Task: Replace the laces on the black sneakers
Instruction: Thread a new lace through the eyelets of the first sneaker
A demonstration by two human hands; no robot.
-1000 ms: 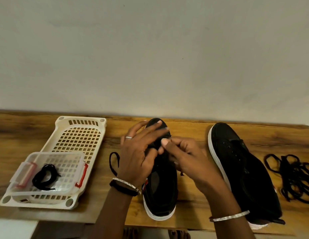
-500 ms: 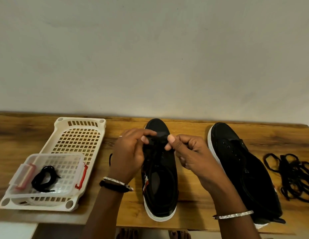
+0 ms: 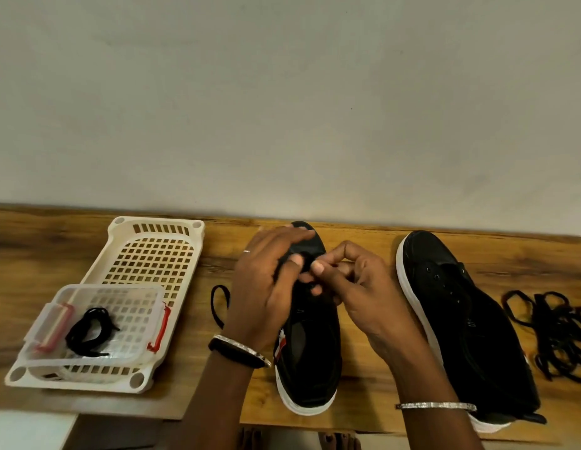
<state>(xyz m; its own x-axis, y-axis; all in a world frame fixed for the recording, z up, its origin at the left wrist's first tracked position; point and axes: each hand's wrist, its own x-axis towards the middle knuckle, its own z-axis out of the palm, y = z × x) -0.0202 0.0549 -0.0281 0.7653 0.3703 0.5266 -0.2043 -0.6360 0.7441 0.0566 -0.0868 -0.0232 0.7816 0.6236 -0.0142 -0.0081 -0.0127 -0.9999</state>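
Note:
A black sneaker (image 3: 310,358) with a white sole stands in the middle of the wooden table (image 3: 39,254), toe pointing away from me. My left hand (image 3: 266,287) and my right hand (image 3: 354,287) meet over its eyelet area, each pinching the black lace there with thumb and fingers. A loop of that black lace (image 3: 217,303) trails out to the left of my left wrist. The second black sneaker (image 3: 461,319) lies to the right with bare eyelets. The lace ends under my fingers are hidden.
A cream perforated tray (image 3: 153,254) sits at the left, with a clear plastic box (image 3: 127,306) in it holding a coiled black lace (image 3: 88,329). A heap of black laces (image 3: 558,332) lies at the far right. The wall rises just behind the table.
My hands have closed together over the sneaker's eyelets. The left hand's fingers have stretched forward over the toe, and the right thumb now meets the left thumb.

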